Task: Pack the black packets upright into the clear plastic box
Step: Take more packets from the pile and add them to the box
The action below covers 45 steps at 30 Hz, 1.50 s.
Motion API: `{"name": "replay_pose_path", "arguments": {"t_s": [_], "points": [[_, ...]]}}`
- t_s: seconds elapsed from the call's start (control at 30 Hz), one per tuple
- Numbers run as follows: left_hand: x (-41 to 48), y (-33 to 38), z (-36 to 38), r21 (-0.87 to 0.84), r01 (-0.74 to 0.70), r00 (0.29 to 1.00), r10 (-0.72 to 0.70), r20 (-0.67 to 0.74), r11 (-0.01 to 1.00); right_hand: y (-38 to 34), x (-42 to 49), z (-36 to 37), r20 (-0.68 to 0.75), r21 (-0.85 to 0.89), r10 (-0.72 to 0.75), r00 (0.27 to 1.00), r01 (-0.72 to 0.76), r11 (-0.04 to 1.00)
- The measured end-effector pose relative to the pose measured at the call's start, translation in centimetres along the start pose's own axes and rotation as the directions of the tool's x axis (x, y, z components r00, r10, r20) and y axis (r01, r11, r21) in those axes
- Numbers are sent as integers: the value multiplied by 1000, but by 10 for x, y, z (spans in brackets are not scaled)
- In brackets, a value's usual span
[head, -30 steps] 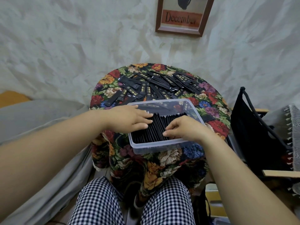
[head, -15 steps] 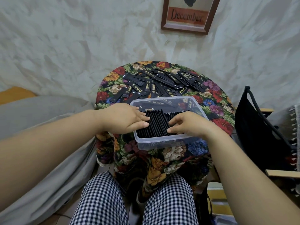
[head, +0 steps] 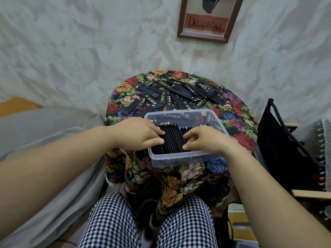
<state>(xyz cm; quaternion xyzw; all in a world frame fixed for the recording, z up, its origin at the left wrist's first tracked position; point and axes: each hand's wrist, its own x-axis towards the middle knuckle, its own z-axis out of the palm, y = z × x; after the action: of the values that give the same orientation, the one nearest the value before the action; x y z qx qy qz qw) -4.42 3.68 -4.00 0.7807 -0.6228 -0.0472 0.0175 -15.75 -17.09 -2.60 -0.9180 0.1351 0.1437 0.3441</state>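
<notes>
Head view: left hand [head: 138, 133], fingers flat, and right hand [head: 204, 138], fingers curled, grip unclear, press on the upright slim black packets [head: 172, 140] in the clear rectangular plastic box [head: 179, 158] on the floral worktop [head: 238, 122]; release unevenly and the row may topple.

box [head: 180, 159]: on table [head: 240, 120], near side
upright packets [head: 172, 140]: in box, between left hand [head: 138, 133] and right hand [head: 206, 138]
loose packets [head: 179, 95]: on table, behind box
bag [head: 279, 149]: right of table

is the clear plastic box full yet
Not full: upright black packets fill only the near part of the clear plastic box; the far end has room.
</notes>
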Motion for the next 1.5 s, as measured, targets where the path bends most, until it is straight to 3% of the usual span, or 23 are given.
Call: {"name": "replay_pose_path", "arguments": {"t_s": [0.17,0.37,0.7,0.83,1.03,1.2,1.33,1.5], "points": [[20,13,-7,-49,117,993,-118,-9,992,-1,0,0,15,4,16,1000,-16,1000],[59,26,-1,-114,97,994,-92,54,989,1,-1,-2,17,-26,27,999,-26,999],[64,19,10,-43,100,994,-98,58,994,11,-8,-18,37,-44,-20,999,21,999],[64,19,11,-57,80,996,-78,50,995,18,-9,-46,-138,150,-36,990,57,987],[61,17,13,-75,98,994,-93,59,992,50,45,-90,-465,330,21,885,152,932],[61,13,17,-90,87,996,-83,45,992,88,127,-112,-524,189,81,848,23,982],[60,12,18,-95,80,997,-78,25,992,99,185,-123,-423,1,69,903,-75,997],[60,12,22,-116,62,995,-70,-68,991,95,241,-124,-415,-304,-30,909,-107,947]]}}
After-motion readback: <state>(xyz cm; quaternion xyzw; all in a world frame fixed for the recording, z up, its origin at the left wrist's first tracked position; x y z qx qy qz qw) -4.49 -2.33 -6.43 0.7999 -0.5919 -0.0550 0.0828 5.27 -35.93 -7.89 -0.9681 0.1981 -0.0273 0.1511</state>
